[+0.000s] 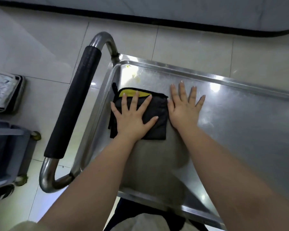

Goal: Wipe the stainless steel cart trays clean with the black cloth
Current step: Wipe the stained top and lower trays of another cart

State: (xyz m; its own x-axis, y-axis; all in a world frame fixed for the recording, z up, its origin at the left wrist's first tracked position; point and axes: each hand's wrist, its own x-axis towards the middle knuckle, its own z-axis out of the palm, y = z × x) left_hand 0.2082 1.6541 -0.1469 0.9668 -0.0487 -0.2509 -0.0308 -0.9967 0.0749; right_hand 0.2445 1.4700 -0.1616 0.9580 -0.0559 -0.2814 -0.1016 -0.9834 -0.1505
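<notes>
A folded black cloth with a yellow inner layer showing at its far edge lies on the left end of the stainless steel cart tray. My left hand presses flat on the cloth with fingers spread. Just to the right of the cloth, my right hand lies flat on the bare steel, fingers spread, its thumb side touching the cloth's right edge. Small yellowish smears mark the tray near its far left corner.
The cart's curved steel handle with a black foam grip runs along the tray's left side. On the tiled floor to the left stand a stack of metal trays and a grey wheeled bin. A dark-edged counter base runs along the top.
</notes>
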